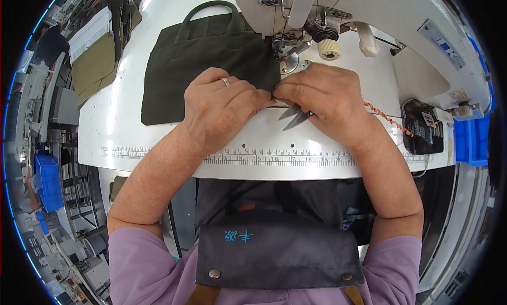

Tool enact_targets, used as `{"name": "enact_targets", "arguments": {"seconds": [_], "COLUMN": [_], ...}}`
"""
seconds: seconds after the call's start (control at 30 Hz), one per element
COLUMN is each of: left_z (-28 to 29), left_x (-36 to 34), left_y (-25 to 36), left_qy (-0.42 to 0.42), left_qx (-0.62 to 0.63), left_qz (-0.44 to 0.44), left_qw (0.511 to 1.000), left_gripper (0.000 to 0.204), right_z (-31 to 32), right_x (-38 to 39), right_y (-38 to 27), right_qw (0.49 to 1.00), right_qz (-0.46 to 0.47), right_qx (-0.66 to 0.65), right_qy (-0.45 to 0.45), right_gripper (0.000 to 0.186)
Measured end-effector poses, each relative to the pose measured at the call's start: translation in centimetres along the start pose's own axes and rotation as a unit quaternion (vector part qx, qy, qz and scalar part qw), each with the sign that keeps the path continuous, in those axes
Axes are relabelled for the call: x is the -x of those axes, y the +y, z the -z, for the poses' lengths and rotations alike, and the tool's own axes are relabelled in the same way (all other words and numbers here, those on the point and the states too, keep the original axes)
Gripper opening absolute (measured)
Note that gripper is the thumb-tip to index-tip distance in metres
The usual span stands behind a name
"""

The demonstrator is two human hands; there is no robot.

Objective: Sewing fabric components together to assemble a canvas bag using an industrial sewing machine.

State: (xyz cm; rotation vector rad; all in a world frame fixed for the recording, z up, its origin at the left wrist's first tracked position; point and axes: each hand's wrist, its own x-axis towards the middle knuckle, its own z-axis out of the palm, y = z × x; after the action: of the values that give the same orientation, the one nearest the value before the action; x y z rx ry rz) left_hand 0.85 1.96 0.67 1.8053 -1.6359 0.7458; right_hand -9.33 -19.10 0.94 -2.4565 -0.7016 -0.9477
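Observation:
A dark green fabric bag piece [211,56] with a looped handle lies flat on the white sewing table, its right edge by the machine's needle area. My left hand [219,107], with a ring on one finger, is closed in a pinch on the lower right corner of the bag. My right hand [327,101] is closed too, its fingertips meeting the left ones at that corner. A pair of thread snips [297,118] is tucked in my right hand, blades pointing left below the fingers. What lies between the fingertips is too small to make out.
The sewing machine [401,19] stands over the table at the far right. A ruler strip [253,157] runs along the near edge. Olive fabric pieces [95,67] lie at the far left. An orange coiled cord [388,119] leads to a black pouch [422,126] at right.

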Motion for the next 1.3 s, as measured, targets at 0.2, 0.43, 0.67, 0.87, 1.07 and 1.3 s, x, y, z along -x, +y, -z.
{"name": "enact_targets", "arguments": {"seconds": [0.2, 0.43, 0.67, 0.87, 1.07, 1.3], "left_z": [0.8, 2.7, 2.6, 2.1, 0.5, -1.3], "left_x": [0.1, 0.4, 0.5, 1.1, 0.8, -0.3], "left_y": [-1.0, -1.2, -1.1, -1.8, -3.9, -6.1], "left_qy": [-0.133, -0.348, -0.332, -0.339, -0.297, -0.241], "left_qx": [0.056, 0.115, 0.064, 0.134, 0.111, 0.121], "left_qz": [0.024, 0.027, -0.022, 0.029, 0.027, 0.047], "left_qw": [0.989, 0.93, 0.941, 0.931, 0.948, 0.962], "left_gripper": [0.033, 0.052, 0.055, 0.059, 0.055, 0.051], "right_z": [-0.3, -0.7, 0.1, 0.8, 0.4, 0.1], "right_x": [0.5, 0.8, 0.7, 0.5, 0.2, -0.2], "right_y": [0.1, 0.0, -0.1, 0.1, 0.7, 0.6], "right_qw": [0.999, 0.996, 0.994, 0.98, 0.977, 0.964], "right_qz": [0.028, 0.012, -0.042, -0.105, -0.144, -0.172], "right_qx": [0.029, 0.017, -0.041, -0.08, -0.032, 0.092], "right_qy": [-0.027, -0.087, -0.091, -0.146, -0.156, -0.18], "right_gripper": [0.018, 0.01, 0.018, 0.024, 0.027, 0.048]}}
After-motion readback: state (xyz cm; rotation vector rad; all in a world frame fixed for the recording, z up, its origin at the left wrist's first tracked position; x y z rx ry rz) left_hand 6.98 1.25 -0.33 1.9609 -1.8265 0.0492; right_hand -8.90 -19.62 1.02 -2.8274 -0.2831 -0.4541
